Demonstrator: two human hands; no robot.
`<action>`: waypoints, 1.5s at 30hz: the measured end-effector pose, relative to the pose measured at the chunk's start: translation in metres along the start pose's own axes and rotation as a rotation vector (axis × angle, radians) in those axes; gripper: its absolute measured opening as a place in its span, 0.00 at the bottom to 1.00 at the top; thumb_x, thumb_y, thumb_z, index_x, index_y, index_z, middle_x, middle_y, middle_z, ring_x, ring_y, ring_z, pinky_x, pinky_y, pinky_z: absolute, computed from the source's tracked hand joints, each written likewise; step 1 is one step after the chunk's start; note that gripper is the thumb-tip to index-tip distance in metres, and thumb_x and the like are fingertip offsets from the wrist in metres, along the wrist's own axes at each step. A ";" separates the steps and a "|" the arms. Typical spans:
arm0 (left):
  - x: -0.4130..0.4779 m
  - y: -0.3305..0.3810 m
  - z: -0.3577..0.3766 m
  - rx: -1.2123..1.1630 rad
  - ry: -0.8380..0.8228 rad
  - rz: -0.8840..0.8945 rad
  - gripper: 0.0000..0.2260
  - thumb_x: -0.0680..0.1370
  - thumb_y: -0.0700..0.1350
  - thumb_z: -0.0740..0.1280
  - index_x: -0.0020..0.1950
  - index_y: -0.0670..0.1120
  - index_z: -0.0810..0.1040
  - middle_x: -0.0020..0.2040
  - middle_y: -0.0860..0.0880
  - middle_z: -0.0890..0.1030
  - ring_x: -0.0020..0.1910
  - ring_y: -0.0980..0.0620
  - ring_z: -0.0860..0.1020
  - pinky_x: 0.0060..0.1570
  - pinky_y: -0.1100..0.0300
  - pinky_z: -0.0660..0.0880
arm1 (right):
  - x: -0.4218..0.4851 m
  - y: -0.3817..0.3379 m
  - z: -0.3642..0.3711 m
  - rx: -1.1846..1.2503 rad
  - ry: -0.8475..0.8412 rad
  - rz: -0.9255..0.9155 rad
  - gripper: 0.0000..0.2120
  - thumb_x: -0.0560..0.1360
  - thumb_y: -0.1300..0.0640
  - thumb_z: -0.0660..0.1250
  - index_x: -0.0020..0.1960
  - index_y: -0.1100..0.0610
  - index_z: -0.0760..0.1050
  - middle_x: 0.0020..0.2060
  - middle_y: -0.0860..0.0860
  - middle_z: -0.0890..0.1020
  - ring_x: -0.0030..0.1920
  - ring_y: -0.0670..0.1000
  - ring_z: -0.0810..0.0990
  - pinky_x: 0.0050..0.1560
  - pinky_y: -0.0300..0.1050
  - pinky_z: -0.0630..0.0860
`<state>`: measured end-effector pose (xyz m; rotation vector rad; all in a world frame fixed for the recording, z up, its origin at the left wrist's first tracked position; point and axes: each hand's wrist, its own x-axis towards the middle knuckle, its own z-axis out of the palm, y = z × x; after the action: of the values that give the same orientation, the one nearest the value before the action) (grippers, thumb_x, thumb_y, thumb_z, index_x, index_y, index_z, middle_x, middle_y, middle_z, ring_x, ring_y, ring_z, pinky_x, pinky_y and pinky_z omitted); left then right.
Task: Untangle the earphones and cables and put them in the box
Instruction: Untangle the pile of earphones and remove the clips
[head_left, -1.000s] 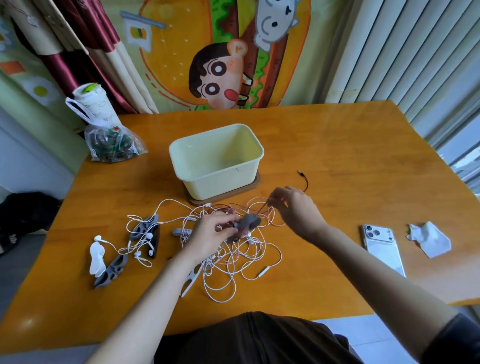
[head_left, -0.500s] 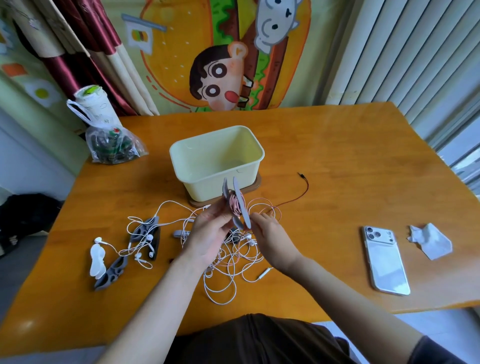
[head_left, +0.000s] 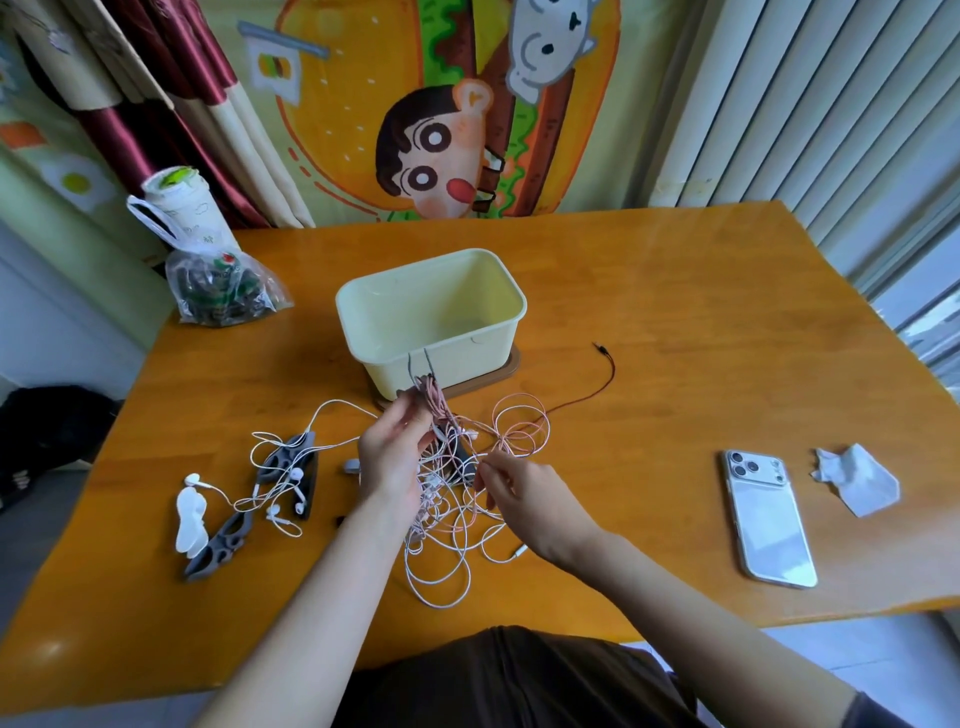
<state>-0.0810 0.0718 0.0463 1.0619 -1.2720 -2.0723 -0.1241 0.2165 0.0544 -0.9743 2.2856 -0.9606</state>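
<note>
I can read no words or numbers anywhere on my feed. The cup (head_left: 179, 205) at the table's far left corner carries faint grey print, and the bag (head_left: 223, 293) in front of it shows red and green marks. Both are too small and blurred for me to make out. Any marking on the phone (head_left: 769, 519) is illegible to me.

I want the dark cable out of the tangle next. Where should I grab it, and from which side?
Probably pinch the dark cable near its free plug end, from above-right: that end lies alone on the table, clear of the pink loops.
</note>
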 end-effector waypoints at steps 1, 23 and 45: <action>0.000 -0.001 0.000 0.086 0.026 0.043 0.11 0.77 0.37 0.67 0.59 0.45 0.80 0.46 0.56 0.83 0.50 0.57 0.79 0.49 0.63 0.73 | -0.001 -0.001 0.000 0.005 -0.019 -0.006 0.13 0.82 0.53 0.53 0.45 0.54 0.74 0.34 0.52 0.79 0.34 0.54 0.77 0.38 0.50 0.72; -0.022 0.014 -0.011 0.663 -0.734 0.109 0.18 0.74 0.32 0.68 0.50 0.55 0.81 0.45 0.63 0.84 0.50 0.65 0.79 0.50 0.68 0.74 | 0.034 0.019 -0.075 -0.132 0.239 -0.133 0.11 0.79 0.63 0.60 0.41 0.54 0.77 0.36 0.47 0.76 0.30 0.39 0.72 0.35 0.27 0.68; -0.009 0.008 0.005 0.157 -0.058 0.163 0.10 0.76 0.37 0.68 0.53 0.50 0.82 0.50 0.53 0.83 0.54 0.54 0.80 0.53 0.63 0.73 | -0.006 -0.007 -0.005 0.019 0.115 -0.172 0.11 0.81 0.58 0.57 0.50 0.59 0.78 0.29 0.38 0.69 0.28 0.43 0.71 0.30 0.34 0.63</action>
<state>-0.0798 0.0775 0.0586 0.9356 -1.5187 -1.9191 -0.1207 0.2196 0.0638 -1.1493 2.3101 -1.1341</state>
